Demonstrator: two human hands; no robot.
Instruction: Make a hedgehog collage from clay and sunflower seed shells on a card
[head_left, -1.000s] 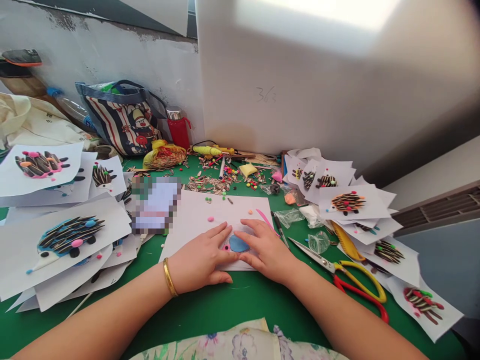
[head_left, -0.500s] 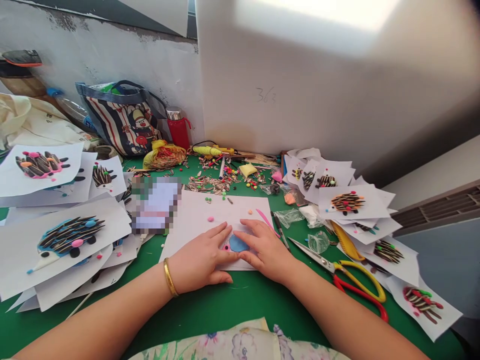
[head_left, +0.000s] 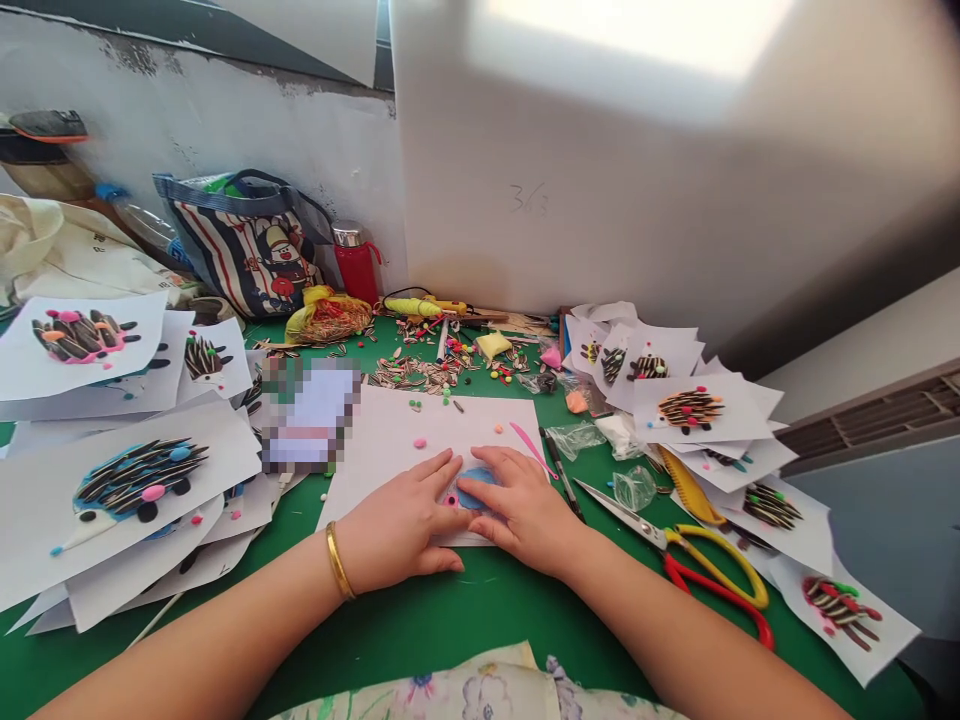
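Observation:
A white sheet of paper (head_left: 375, 430) lies in front of me with a flat blue clay piece (head_left: 475, 476) on it. My right hand (head_left: 529, 510) rests with spread fingers on and beside the blue clay, covering part of it. My left hand (head_left: 401, 515) lies flat on the paper's left part, fingers stretched out, its fingertips close to the clay. Between the hands shows a small pink piece with a black dot (head_left: 452, 501). A pink clay ball (head_left: 420, 443) and an orange ball (head_left: 499, 429) sit farther up the sheet, near a pink plastic tool (head_left: 532, 448).
Scissors (head_left: 637, 520) with yellow and red handles lie to the right. Seed-and-clay hedgehog pictures are stacked at left (head_left: 142, 480) and right (head_left: 697, 410). Loose sunflower seeds (head_left: 412, 372), a yellow glue gun (head_left: 416, 306), a red bottle (head_left: 356, 265) and a blurred phone (head_left: 311, 415) are behind.
My right hand has shifted slightly left over the blue clay, and the orange ball shows above it. My left hand stays nearly in place. The view has tilted slightly.

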